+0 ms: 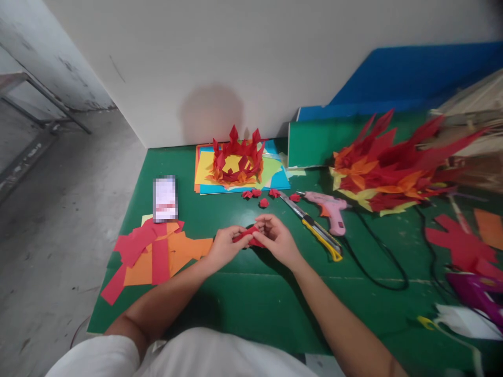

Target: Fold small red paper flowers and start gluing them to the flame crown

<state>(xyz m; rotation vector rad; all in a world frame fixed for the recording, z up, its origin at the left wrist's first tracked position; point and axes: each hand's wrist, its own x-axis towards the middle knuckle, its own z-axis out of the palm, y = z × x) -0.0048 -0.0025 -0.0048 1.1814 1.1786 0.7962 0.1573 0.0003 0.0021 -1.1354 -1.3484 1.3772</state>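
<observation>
Between my two hands is a small piece of red paper [256,236], partly folded and held just above the green table. My left hand [227,246] pinches its left side with thumb and fingers. The right side is gripped by my right hand [280,241], thumb against the paper. Several small folded red paper pieces [264,202] lie just beyond my hands. A yellow utility knife [320,238] and a pink glue gun [329,208] rest to the right. Red and orange paper strips [160,256] are heaped left of my left hand.
A red and orange paper crown [236,165] sits on coloured sheets [202,180] at the back. A larger flame-like paper piece [393,167] stands at the right. Black cable [387,287] loops over the green table [251,301]. A blurred-out phone-like rectangle [165,199] is at the left.
</observation>
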